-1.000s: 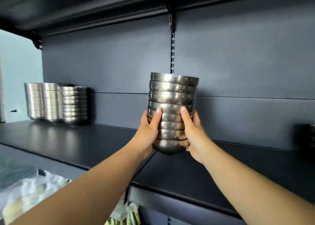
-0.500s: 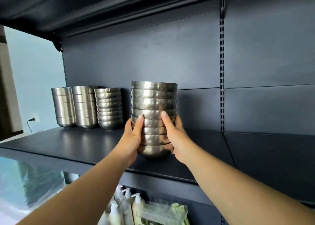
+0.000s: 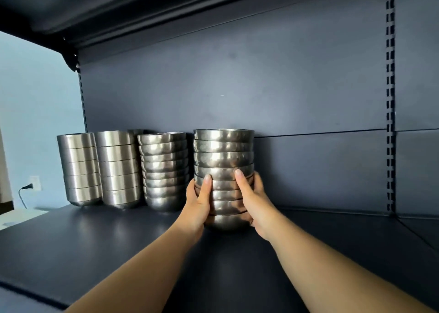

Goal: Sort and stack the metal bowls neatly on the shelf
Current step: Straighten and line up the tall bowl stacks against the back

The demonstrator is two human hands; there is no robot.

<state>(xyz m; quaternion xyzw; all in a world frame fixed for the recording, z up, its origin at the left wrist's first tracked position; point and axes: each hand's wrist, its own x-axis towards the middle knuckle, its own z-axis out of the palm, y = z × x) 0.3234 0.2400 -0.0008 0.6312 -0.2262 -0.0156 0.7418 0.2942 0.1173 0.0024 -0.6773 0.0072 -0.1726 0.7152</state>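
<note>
Both hands, left hand (image 3: 198, 202) & right hand (image 3: 255, 203), curl fingers (image 3: 240, 177) round the held stack (image 3: 223, 170) of dull steel bowls, low on its sides. Best to lower it straight, base flat on shelf (image 3: 95, 241), just left of fingers beside the round-bowl stack (image 3: 164, 170), rims level w/ it. Straight-walled stacks (image 3: 99, 168) sit further left.

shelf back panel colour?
Dark navy-blue flat metal back panel, plain and unpatterned, behind the stacked silver metal bowls. Head view, the only one.

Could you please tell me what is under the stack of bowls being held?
The dark shelf lies under the held stack; whether its bottom bowl touches it is unclear.
</note>
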